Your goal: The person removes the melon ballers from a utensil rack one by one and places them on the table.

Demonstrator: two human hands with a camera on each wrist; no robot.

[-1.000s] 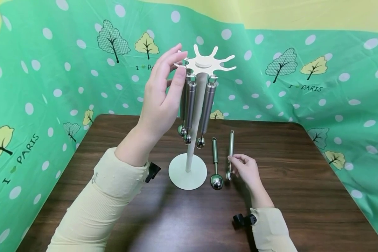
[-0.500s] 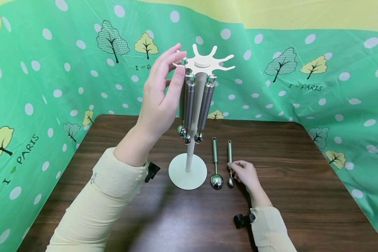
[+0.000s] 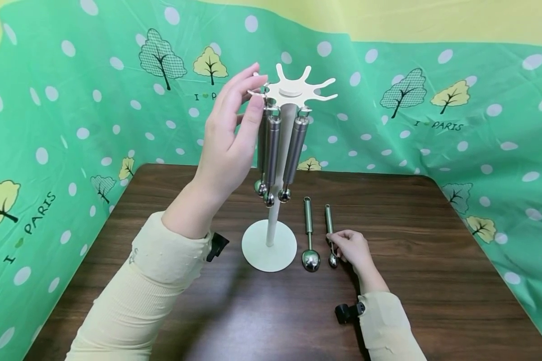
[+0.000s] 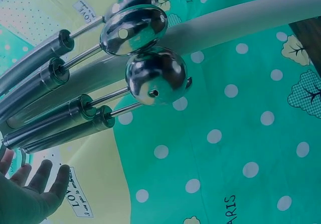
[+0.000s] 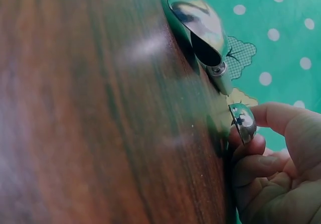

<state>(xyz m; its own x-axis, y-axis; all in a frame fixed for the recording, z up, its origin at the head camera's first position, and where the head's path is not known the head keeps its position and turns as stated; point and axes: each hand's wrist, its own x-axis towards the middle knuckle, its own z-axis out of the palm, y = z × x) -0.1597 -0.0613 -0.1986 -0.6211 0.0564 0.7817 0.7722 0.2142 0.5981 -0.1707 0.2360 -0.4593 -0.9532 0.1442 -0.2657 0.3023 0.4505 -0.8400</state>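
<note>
A white rack [image 3: 290, 90] with spoked hooks stands on a round base. At its left side my left hand [image 3: 229, 133] is raised, thumb and fingers at a hook arm, holding the rack's edge. Several steel ball scoops [image 3: 273, 148] hang beside that hand; their round bowls [image 4: 156, 76] point down the post in the left wrist view. My right hand [image 3: 353, 249] pinches a small melon baller [image 3: 328, 219] near its neck, low over the table, bowl toward me. Left of it lies a larger scoop [image 3: 310, 260], bowl down, seen edge-on in the right wrist view.
The dark wooden table [image 3: 433, 265] spreads around the rack's base [image 3: 269, 258]. A green curtain [image 3: 343, 145] with dots and trees hangs behind the table and along both sides.
My right hand has drawn the melon baller a little toward me, beside the larger scoop, its handle swinging slightly left. The right-hand hanging scoop has shifted left slightly. My left hand stays put.
</note>
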